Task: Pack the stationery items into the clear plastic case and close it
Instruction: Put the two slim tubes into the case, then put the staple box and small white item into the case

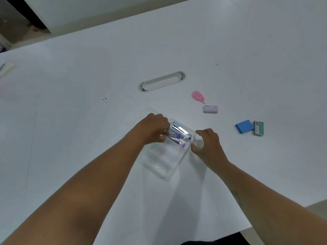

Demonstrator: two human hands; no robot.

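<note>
The clear plastic case (164, 161) lies open on the white table in front of me. A silvery blue stapler (182, 130) rests in its far end. Beside the stapler lie purple-capped pens (177, 138); my left hand (155, 128) pinches their near ends over the case's far left corner. My right hand (207, 142) grips the case's right rim, thumb and fingers curled around it. Loose on the table to the right are a pink correction tape (198, 96), a small white eraser (210, 109), a blue sticky-note pad (244, 126) and a staples box (258, 128).
An oval cable grommet (162, 81) is set into the table beyond the case. A white packet (5, 68) lies at the far left edge. The table's near edge runs at the lower right, with dark floor below.
</note>
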